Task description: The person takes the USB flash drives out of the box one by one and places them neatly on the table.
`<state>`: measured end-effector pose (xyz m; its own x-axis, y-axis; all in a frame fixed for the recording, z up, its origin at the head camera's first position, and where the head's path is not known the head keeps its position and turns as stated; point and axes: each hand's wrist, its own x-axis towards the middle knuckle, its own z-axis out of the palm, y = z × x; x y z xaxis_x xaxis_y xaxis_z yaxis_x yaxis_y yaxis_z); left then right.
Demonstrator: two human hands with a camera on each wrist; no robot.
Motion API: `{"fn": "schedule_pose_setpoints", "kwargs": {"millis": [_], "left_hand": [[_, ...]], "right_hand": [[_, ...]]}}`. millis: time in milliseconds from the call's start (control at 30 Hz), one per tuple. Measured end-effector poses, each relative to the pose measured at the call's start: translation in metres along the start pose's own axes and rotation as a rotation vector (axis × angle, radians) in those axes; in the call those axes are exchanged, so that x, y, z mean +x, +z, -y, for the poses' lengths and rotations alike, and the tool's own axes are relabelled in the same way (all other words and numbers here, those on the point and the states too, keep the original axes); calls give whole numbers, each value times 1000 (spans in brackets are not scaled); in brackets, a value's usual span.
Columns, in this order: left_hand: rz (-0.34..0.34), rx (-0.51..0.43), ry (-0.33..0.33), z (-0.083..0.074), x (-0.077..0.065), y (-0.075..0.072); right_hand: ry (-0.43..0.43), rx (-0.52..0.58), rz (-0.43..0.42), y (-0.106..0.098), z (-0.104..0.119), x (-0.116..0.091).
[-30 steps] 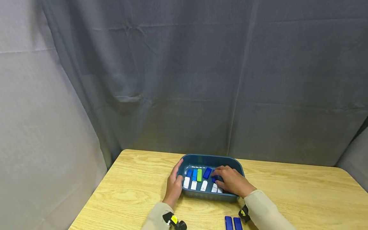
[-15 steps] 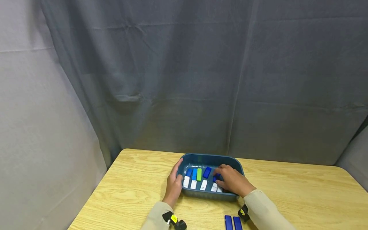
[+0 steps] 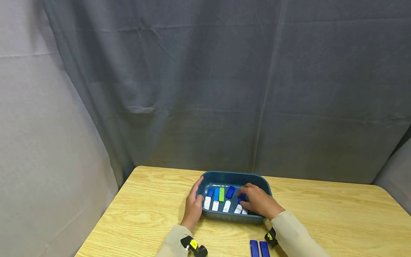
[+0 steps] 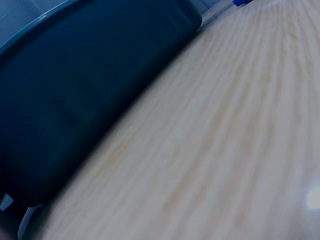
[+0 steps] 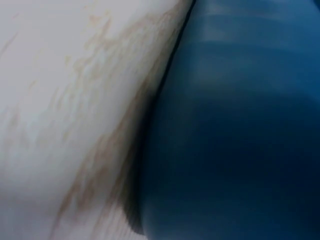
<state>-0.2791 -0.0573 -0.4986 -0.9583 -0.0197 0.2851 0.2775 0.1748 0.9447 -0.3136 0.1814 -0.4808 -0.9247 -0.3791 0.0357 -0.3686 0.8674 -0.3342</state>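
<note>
A dark teal plastic tub [image 3: 232, 217] stands on the wooden table in the head view. My left hand [image 3: 192, 207] holds its left end, fingers along the outer wall and thumb at the rim. Inside the tub, my right hand [image 3: 260, 200] pinches a small dark blue block-like piece [image 3: 240, 200] between thumb and fingers, which partly hide it. To its left lie another dark blue piece [image 3: 230, 192], a green piece [image 3: 222, 195] and lighter blue pieces [image 3: 216, 194]. Several white pieces, such as a round-ended one [image 3: 226, 206], line the near side.
Two dark blue pieces [image 3: 259, 248] lie side by side on the table [image 3: 141, 210] near the right sleeve. A grey curtain [image 3: 205, 89] hangs behind the table. Both wrist views mostly show the tub's outer wall [image 4: 90, 85] and wood grain.
The right fingers have shifted slightly around the blue piece, which sits a little differently beside the white pieces. The left hand and the tub have stayed in place.
</note>
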Motion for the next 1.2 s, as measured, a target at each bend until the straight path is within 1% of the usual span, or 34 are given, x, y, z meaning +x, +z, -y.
{"fn": "schedule_pose_setpoints", "kwargs": {"millis": [333, 400, 567, 600, 767, 867, 1033, 1200], "left_hand": [[1, 4, -14, 1, 1, 1], [-4, 8, -20, 13, 4, 2], [-26, 16, -4, 45, 12, 7], [-29, 16, 6, 46, 12, 7], [-32, 18, 0, 46, 13, 7], [-36, 28, -9, 43, 12, 7], [-33, 22, -33, 42, 13, 8], [-24, 24, -31, 43, 13, 7]], "right_hand": [[-18, 20, -4, -1, 0, 1], [-17, 20, -3, 0, 0, 2], [-11, 17, 1, 0, 0, 2], [-10, 14, 2, 0, 0, 2], [-10, -1, 1, 0, 0, 2], [-20, -7, -15, 0, 0, 2], [-34, -9, -40, -1, 0, 1], [-33, 1, -41, -2, 0, 1]]}}
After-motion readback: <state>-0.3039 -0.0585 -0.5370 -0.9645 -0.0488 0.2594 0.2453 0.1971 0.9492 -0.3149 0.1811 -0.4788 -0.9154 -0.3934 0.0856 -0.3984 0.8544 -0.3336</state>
